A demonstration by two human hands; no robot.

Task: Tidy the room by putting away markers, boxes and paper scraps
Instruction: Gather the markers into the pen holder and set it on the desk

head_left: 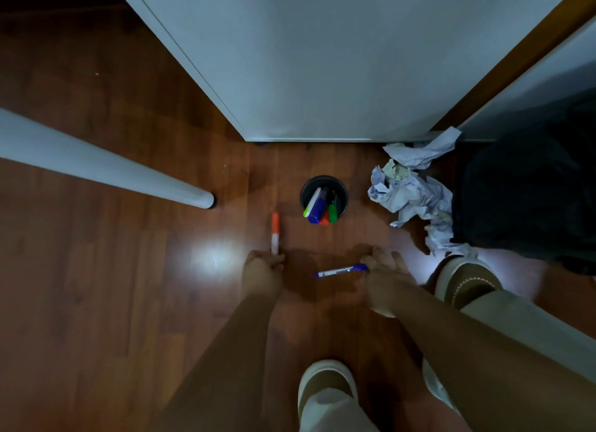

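An orange-capped marker (pixel 275 232) lies on the wooden floor (pixel 96 286), pointing away from me; my left hand (pixel 263 272) pinches its near end. A blue marker (pixel 338 271) lies almost crosswise, and my right hand (pixel 385 278) grips its right end. Beyond both hands stands a black round cup (pixel 324 194) holding several markers, among them yellow-green, blue, red and green ones. Crumpled paper scraps (pixel 416 192) are piled to the right of the cup.
A white cabinet panel (pixel 322 60) rises straight ahead. A white table leg (pixel 106 170) slants in from the left. A dark fabric heap (pixel 529 186) sits at the right by the paper. My slippers (pixel 467 283) stand on the floor.
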